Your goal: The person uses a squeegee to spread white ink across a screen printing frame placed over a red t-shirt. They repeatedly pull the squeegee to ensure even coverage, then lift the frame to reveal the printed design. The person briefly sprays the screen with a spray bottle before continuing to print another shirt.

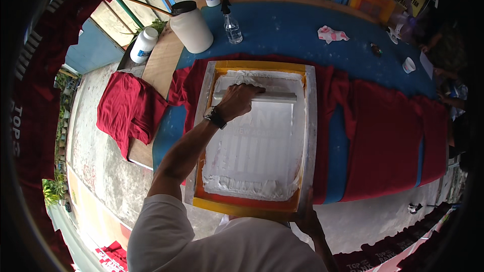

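Observation:
My left hand (239, 99), with a watch on its wrist, is closed around a pale, bar-like squeegee (277, 97) lying across the upper part of a screen printing frame (310, 136). Thick white ink (252, 187) is banked along the near end of the mesh, with more smeared at the far end and sides. Faint letters and stripes show through the whitened mesh. At the frame's near right corner my right hand (306, 216) grips the edge; its fingers are partly hidden and in shadow. Beneath the frame lies a dark red shirt (191, 78).
More red shirts lie on the blue table (282, 25) at right (393, 131) and folded at left (130, 111). Behind the frame stand a white tub (192, 30), a spray bottle (232, 26) and a stained cloth (333, 34). A white bottle (144, 45) is at left; people are at far right.

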Demonstrator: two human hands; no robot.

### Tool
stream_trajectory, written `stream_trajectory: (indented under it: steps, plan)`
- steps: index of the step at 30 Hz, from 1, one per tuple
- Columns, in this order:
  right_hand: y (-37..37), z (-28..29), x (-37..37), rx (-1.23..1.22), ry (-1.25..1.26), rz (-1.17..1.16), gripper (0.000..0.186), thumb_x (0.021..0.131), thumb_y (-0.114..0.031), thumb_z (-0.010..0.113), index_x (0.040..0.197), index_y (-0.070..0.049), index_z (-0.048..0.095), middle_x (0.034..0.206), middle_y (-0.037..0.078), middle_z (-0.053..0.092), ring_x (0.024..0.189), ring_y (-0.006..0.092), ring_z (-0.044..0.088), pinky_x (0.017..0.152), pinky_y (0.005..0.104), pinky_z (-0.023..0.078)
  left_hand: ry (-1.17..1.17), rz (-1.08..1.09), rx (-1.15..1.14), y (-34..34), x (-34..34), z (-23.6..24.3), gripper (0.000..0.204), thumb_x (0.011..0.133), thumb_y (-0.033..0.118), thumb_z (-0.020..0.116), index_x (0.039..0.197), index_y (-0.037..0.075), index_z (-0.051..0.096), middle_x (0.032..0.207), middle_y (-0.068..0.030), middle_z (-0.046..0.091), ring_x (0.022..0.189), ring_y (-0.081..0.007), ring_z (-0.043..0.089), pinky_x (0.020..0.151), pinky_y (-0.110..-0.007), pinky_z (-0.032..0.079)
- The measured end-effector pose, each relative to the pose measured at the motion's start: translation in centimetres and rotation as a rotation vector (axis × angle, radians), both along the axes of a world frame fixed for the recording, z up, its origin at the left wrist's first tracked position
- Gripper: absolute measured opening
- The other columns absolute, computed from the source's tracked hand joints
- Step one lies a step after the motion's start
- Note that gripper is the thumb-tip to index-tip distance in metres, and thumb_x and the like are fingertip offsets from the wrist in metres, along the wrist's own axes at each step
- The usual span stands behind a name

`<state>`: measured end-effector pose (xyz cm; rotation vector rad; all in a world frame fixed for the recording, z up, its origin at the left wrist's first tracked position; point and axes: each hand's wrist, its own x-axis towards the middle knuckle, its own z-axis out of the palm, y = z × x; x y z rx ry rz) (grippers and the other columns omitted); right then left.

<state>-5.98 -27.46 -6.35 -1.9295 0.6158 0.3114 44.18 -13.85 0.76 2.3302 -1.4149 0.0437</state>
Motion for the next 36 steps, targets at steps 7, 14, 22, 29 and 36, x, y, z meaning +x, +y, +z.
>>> stream_trajectory:
  steps: [7, 14, 22, 29, 36]
  plan:
    - [0.1, -0.4, -0.3, 0.065, -0.024, -0.019, 0.131, 0.097, -0.045, 0.085, 0.177, -0.011, -0.013, 0.146, 0.036, 0.065, 0.135, 0.0514, 0.065, 0.106, 0.0513, 0.058, 0.068, 0.054, 0.122, -1.2, 5.1, 1.1, 0.068, 0.079, -0.009, 0.064, 0.141, 0.018, 0.076, 0.105, -0.0179, 0.081, 0.094, -0.0371, 0.078, 0.085, -0.050, 0.062]
    - [0.3, 0.2, 0.1, 0.043, -0.010, -0.036, 0.127, 0.097, -0.045, 0.085, 0.177, -0.016, -0.008, 0.118, 0.038, 0.076, 0.119, 0.0575, 0.070, 0.092, 0.0575, 0.060, 0.041, 0.042, 0.190, -0.6, 5.3, -2.9, 0.066, 0.087, -0.011, 0.063, 0.146, 0.015, 0.071, 0.128, -0.0156, 0.078, 0.115, -0.0356, 0.076, 0.103, -0.049, 0.061]
    - [0.1, 1.5, 0.4, 0.212, 0.023, -0.054, 0.120, 0.103, -0.043, 0.078, 0.178, -0.020, -0.013, 0.137, 0.032, 0.072, 0.122, 0.0471, 0.074, 0.102, 0.0506, 0.058, 0.007, 0.111, 0.111, 7.2, -11.2, -2.9, 0.061, 0.086, -0.011, 0.067, 0.142, 0.013, 0.069, 0.125, -0.0109, 0.078, 0.118, -0.0341, 0.073, 0.107, -0.054, 0.053]
    - [0.2, 1.2, 0.3, 0.195, -0.107, -0.046, 0.118, 0.102, -0.032, 0.076, 0.178, -0.018, -0.013, 0.153, 0.032, 0.061, 0.133, 0.0444, 0.068, 0.114, 0.0498, 0.052, 0.105, 0.138, 0.125, 13.4, -28.3, -0.8, 0.066, 0.087, -0.011, 0.062, 0.148, 0.011, 0.067, 0.138, -0.0132, 0.069, 0.127, -0.0318, 0.066, 0.107, -0.050, 0.048]
    - [0.3, 2.1, 0.6, 0.144, -0.101, -0.051, 0.118, 0.100, -0.034, 0.078, 0.179, -0.020, -0.008, 0.137, 0.036, 0.068, 0.127, 0.0516, 0.069, 0.106, 0.0519, 0.055, 0.277, 0.025, 0.066, 12.2, -22.1, 2.3, 0.070, 0.079, -0.015, 0.061, 0.142, 0.012, 0.074, 0.139, -0.0145, 0.077, 0.122, -0.0352, 0.075, 0.097, -0.046, 0.063]
